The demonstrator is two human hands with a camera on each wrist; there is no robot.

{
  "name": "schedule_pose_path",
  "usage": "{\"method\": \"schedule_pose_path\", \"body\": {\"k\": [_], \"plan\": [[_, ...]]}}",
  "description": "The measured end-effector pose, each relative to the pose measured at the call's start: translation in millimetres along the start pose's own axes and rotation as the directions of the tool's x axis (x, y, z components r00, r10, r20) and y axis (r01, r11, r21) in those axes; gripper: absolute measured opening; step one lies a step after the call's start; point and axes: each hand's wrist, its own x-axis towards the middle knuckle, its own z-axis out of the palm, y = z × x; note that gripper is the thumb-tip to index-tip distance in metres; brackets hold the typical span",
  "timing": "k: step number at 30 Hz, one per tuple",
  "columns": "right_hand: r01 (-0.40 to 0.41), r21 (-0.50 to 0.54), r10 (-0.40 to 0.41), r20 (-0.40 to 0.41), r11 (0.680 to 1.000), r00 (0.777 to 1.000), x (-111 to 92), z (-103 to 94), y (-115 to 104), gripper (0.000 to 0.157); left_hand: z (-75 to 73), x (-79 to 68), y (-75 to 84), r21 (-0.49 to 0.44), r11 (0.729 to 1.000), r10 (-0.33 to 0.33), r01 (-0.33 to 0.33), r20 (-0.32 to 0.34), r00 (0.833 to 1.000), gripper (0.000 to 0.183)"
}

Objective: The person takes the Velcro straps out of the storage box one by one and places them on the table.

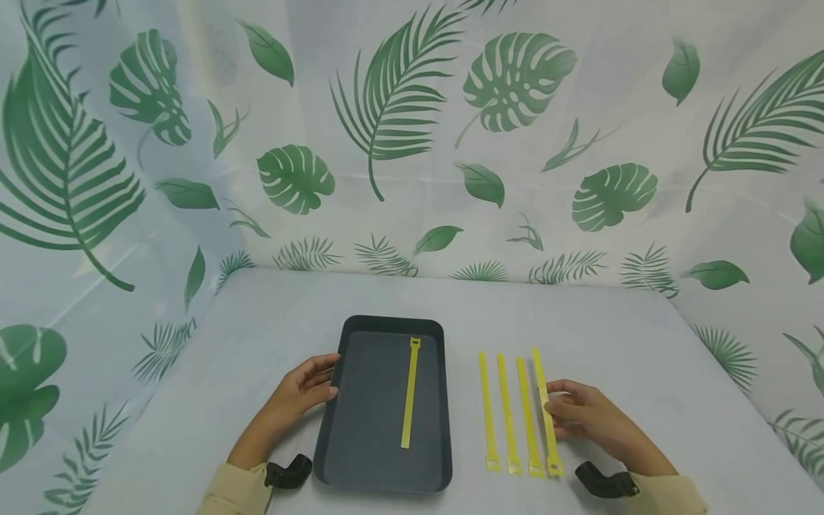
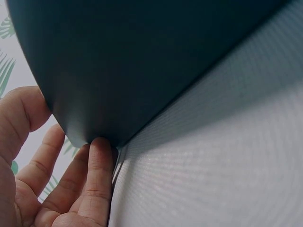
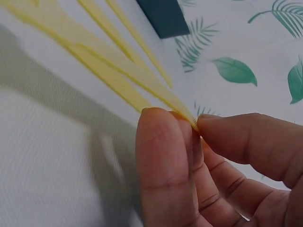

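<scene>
My left hand [image 1: 295,395] holds the left side of a dark grey rectangular tray [image 1: 367,408], with thumb and fingertips at its rim and outer wall in the left wrist view. Inside the tray lies one yellow hook-and-loop cable tie [image 1: 410,393], its slotted head toward the far end. To the tray's right, my right hand [image 1: 589,416] pinches another yellow cable tie [image 3: 163,94] between thumb and fingers, near its middle. This one slants, with its slotted head at the near end. Just left of it, three more yellow cable ties [image 1: 508,415] lie side by side, heads toward me.
A white cloth [image 1: 547,307] covers the table. Behind and at both sides hangs a white curtain [image 1: 412,214] printed with green leaves. A black wrist mount [image 1: 290,472] sits on the left sleeve and another black mount [image 1: 605,481] on the right.
</scene>
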Motion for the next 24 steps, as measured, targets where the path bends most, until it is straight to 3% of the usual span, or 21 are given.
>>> {"method": "schedule_pose_path", "body": {"k": [8,24], "plan": [[-0.092,-0.057,0.084,-0.128,0.994,0.988,3,4.9,1,0.052,-0.5,0.6,-0.7,0.005,1.000,-0.003,0.003,0.004,1.000,0.064],[-0.107,-0.194,0.062,-0.224,0.975,0.972,3,14.2,1,0.028,0.4,0.5,1.9,0.002,1.000,-0.021,0.021,0.001,1.000,0.065]]}}
